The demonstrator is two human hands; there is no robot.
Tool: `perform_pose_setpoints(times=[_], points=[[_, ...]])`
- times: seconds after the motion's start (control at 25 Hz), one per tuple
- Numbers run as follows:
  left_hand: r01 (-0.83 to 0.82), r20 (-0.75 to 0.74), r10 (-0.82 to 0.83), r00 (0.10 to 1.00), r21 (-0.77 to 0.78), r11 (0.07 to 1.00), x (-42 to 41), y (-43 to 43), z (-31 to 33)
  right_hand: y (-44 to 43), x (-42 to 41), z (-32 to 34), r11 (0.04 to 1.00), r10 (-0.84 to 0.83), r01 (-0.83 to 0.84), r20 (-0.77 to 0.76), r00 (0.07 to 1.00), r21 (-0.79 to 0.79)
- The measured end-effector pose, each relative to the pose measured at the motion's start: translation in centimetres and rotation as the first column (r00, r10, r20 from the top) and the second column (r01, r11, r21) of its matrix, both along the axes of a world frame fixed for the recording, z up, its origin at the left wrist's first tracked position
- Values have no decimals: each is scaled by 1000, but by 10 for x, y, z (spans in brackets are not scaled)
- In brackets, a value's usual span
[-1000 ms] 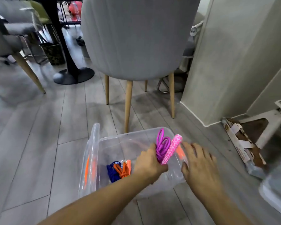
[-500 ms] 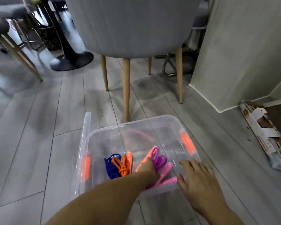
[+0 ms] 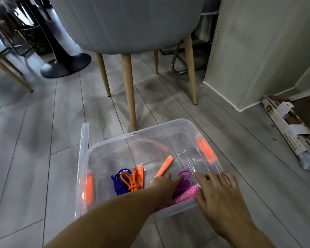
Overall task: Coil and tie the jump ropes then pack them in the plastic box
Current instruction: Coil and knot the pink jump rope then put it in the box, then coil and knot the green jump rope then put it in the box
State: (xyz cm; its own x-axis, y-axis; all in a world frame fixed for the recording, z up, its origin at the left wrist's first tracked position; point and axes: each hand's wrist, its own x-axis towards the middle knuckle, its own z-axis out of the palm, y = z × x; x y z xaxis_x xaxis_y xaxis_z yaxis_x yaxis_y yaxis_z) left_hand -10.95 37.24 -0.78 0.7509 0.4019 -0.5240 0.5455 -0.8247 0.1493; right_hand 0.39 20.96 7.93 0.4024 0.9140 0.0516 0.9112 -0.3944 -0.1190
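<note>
Fingers [image 3: 210, 178] of the right hand [image 3: 220, 196]: straight and spread, lying flat across the near right corner of the plastic box [image 3: 132, 134], with the thumb down the outside of the near wall; they hold nothing. Left hand [image 3: 164, 185]: the forearm reaches in over the near wall from the lower left, and the hand sits low inside the box, palm down on the purple jump rope [image 3: 184, 182]. One finger is stretched along the coil; whether the others curl under the cord cannot be told. Purple jump rope: coiled, in the near right corner of the box floor, its pink patterned handle [image 3: 188, 194] behind the clear wall, just beside the right thumb. Orange jump rope [image 3: 132, 181]: tied bundle on the box floor, left of the left hand, touching the blue jump rope [image 3: 118, 185] bundled at its left. Orange patterned handle [image 3: 164, 166]: tilted, just beyond the left hand. Box: clear, open-topped, orange latches [image 3: 205, 149] at its left and right sides, standing on the grey plank floor [image 3: 43, 140]; clear lid [image 3: 84, 140] on edge against its left side. Grey chair [image 3: 129, 24] on wooden legs just beyond the box. Black pedestal base [image 3: 66, 65] at far left. Torn cardboard carton [image 3: 284, 122] on the floor at right, well apart.
</note>
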Motion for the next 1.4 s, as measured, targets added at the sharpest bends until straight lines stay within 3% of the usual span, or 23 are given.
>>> perform_pose_setpoints(times=[0.08, 0.12, 0.24, 0.4, 0.52, 0.72, 0.88, 1.0, 1.16, 1.4], points=[[-126, -25, 126, 992, -10, 992, 6, -4, -5, 0, 1, -1, 1000, -6, 6, -2, 1000, -25], [-266, -40, 264, 964, -27, 964, 6, -6, -9, 1, 0, 0, 999, -13, 13, -1, 1000, -30], [-626, -52, 624, 780, -43, 779, 3, 1, -13, 3, -2, 0, 998, -23, 22, -3, 1000, -55], [-818, -58, 819, 571, 43, 573, -1, 6, -20, 3, -4, -1, 998, -9, 8, -13, 1000, -60], [-911, -133, 904, 407, 12, 412, -7, 4, -14, 3, -6, -3, 999, 23, -24, -16, 1000, -49], [-821, -175, 807, 564, -19, 570, -18, 8, 8, 8, -7, 11, 1000, 16, -15, -44, 999, 25], [-638, 6, 639, 769, 53, 768, -18, 4, 38, -2, -1, 27, 999, -5, 9, -81, 997, 42], [-433, 204, 419, 885, 28, 901, -12, -13, 74, -21, 4, 52, 998, -55, 56, -68, 996, 25], [-213, 387, 167, 907, 78, 974, 2, -45, 140, -51, 12, 96, 992, -126, 128, -85, 988, 16], [7, 556, -110, 824, 183, 983, 35, -129, 252, -127, 28, 176, 958, -266, 271, -69, 962, 88]])
